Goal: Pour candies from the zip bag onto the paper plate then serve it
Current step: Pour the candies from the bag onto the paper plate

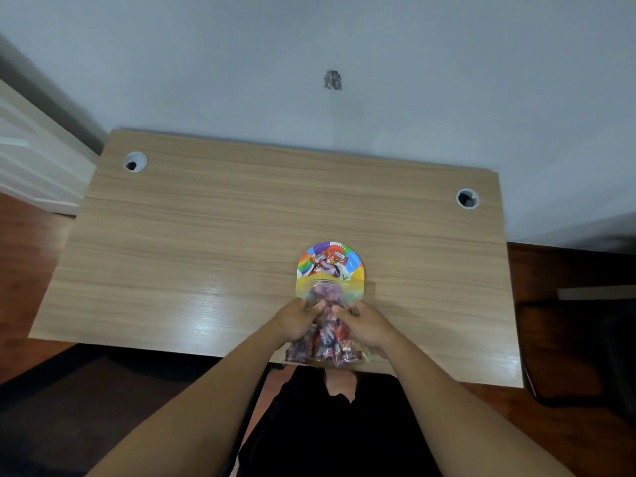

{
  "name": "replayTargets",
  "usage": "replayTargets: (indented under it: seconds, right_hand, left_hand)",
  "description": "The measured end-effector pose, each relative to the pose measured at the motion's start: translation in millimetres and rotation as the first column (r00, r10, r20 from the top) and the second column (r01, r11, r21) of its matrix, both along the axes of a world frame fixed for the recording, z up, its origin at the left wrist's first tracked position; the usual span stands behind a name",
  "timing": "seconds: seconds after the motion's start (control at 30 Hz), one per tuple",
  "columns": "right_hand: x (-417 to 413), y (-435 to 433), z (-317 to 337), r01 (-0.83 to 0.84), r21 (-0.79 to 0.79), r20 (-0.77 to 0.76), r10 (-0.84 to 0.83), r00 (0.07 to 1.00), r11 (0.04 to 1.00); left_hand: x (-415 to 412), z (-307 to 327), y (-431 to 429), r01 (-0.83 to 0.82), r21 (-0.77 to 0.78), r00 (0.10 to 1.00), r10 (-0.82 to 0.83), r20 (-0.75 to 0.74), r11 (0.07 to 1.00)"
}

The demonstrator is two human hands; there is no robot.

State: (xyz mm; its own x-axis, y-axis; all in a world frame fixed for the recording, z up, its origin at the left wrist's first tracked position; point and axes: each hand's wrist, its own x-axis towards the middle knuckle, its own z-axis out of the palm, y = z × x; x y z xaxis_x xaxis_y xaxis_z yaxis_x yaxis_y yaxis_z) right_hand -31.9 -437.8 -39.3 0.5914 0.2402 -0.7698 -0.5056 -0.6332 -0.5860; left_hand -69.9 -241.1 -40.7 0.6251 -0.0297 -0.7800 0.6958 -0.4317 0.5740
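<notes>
My left hand (296, 320) and right hand (364, 323) both clamp the bag (327, 335), low of centre, mouth over the plate (356, 270)'s near rim. I judge a quick tip could send candies (327, 261) over that rim onto the desk (206, 235). The bag is clear, crumpled and mostly full; a small pile sits on the plate.

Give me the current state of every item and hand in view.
Zip bag: open, tipped toward the plate, still mostly full.
Paper plate: flat on the desk, some candies on it.
Left hand: gripping the bag.
Right hand: gripping the bag.
</notes>
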Motion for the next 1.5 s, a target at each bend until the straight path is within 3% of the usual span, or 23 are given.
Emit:
replayTargets:
  seconds: [0.43, 1.23, 1.5]
  right_hand:
    - [-1.8, -11.7, -19.2, 0.016, 0.006, -0.043, -0.015, 0.999, 1.0]
    - [9.7, -18.0, -3.4, 0.033, 0.012, 0.029, -0.033, 0.999, 0.999]
    - [13.5, -20.8, 6.0, 0.085, 0.06, -0.014, -0.084, 0.996, 0.995]
  left_hand:
    - [-4.1, 2.4, -1.6, -0.053, -0.055, 0.998, 0.052, -0.024, 0.997]
    - [1.5, 12.2, -7.0, -0.14, -0.112, 0.99, 0.137, -0.036, 0.984]
    - [1.1, 17.6, -7.1, -0.219, -0.138, 0.972, 0.205, -0.113, 0.966]
